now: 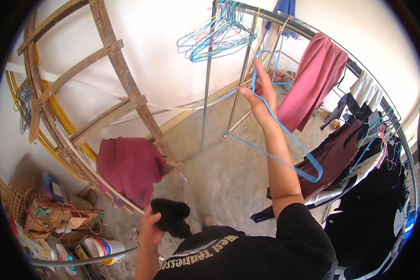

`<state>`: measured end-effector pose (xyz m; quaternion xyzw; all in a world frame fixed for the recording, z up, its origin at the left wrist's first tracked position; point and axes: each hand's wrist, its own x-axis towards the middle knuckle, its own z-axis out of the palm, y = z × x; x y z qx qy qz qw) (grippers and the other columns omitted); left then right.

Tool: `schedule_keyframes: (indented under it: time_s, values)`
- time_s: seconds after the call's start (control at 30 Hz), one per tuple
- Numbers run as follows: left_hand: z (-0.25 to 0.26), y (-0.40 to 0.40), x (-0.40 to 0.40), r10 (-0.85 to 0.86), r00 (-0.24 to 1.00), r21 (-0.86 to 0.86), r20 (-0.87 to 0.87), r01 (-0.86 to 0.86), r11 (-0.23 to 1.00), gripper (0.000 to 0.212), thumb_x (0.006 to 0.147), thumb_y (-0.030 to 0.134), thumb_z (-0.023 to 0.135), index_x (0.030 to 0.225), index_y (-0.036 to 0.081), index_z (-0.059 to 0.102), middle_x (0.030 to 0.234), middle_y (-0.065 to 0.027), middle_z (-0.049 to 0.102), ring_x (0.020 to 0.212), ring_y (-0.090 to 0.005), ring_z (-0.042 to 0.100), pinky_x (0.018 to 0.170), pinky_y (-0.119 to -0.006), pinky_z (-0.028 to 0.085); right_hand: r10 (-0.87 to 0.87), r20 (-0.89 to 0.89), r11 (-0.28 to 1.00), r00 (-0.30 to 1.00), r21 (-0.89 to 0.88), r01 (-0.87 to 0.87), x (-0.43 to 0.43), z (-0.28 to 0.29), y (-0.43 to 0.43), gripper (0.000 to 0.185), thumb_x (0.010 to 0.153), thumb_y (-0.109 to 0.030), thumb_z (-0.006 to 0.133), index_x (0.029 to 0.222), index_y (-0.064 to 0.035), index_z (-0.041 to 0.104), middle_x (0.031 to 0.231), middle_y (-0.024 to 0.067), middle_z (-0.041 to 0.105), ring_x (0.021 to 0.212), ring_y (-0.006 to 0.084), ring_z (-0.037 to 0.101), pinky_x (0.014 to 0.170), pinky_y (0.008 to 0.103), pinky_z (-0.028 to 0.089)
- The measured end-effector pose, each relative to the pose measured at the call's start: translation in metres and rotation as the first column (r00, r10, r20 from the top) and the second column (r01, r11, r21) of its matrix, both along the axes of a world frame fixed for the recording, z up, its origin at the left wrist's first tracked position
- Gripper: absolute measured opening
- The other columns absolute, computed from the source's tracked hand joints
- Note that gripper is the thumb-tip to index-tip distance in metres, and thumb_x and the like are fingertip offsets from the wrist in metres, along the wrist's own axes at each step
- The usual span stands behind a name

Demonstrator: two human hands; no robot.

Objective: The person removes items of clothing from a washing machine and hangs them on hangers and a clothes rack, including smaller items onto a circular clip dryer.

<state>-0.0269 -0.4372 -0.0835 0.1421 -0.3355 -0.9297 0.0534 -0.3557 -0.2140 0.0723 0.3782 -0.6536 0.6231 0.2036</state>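
A bunched black cloth item (170,214), possibly socks, is gripped in my left hand (149,226), low and near my body. Raised ahead of me, my right hand (264,99) pinches a blue wire hanger (312,163) at its twisted neck. Nothing hangs on that hanger, and its lower part is blurred. Beyond this hand, several coloured hangers (196,56) hang bunched at the end of a dark clothes rail (299,28). To the right of the hand, a pink cloth (309,80) drapes over the rail.
A wooden ladder-like frame (108,49) leans at the left wall, with a dark red cloth (129,166) over its lower part. Dark clothes (364,196) crowd the rack at right. A white bucket (101,247) and a wooden box with cords (52,220) stand lower left.
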Motion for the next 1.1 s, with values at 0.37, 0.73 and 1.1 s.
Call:
schedule_keyframes:
  time_s: [0.37, 0.73, 1.1]
  values:
    - [0.036, -0.032, 0.016, -0.015, 0.997, -0.247, -0.075, -0.004, 0.969, 0.044, 0.077, 0.008, 0.054, 0.119, -0.001, 0.046, 0.111, -0.0106, 0.056, 0.103, -0.0214, 0.055, 0.091, -0.033, 0.044, -0.354, -0.010, 0.931, 0.935, 0.087, 0.353, 0.064, -0.089, 0.005, 0.051, 0.078, 0.009, 0.055, 0.125, 0.0016, 0.038, 0.118, 0.0141, 0.052, 0.083, 0.0185, 0.063, 0.070, 0.0280, 0.048]
    - [0.104, -0.071, 0.003, -0.351, 0.932, -0.413, -0.089, 0.286, 0.865, 0.041, 0.082, 0.012, 0.051, 0.118, -0.008, 0.046, 0.108, -0.0117, 0.058, 0.097, -0.0174, 0.058, 0.088, -0.028, 0.045, -0.266, 0.663, 0.837, 0.700, 0.519, -0.174, 0.149, -0.116, 0.041, 0.042, 0.069, -0.010, 0.072, 0.104, -0.0006, 0.050, 0.061, -0.0029, 0.049, 0.046, 0.0053, 0.040, 0.039, 0.0231, 0.026]
    - [0.131, -0.051, 0.000, -0.517, 0.843, -0.387, -0.148, 0.431, 0.815, 0.034, 0.085, 0.011, 0.047, 0.112, -0.009, 0.050, 0.101, -0.0113, 0.060, 0.090, -0.0152, 0.059, 0.080, -0.026, 0.047, 0.184, 0.530, 0.980, 0.828, -0.037, -0.194, 0.227, -0.063, 0.084, 0.048, 0.093, -0.036, 0.044, 0.114, 0.0074, 0.050, 0.057, -0.0038, 0.037, 0.043, 0.0021, 0.027, 0.038, 0.0170, 0.019]
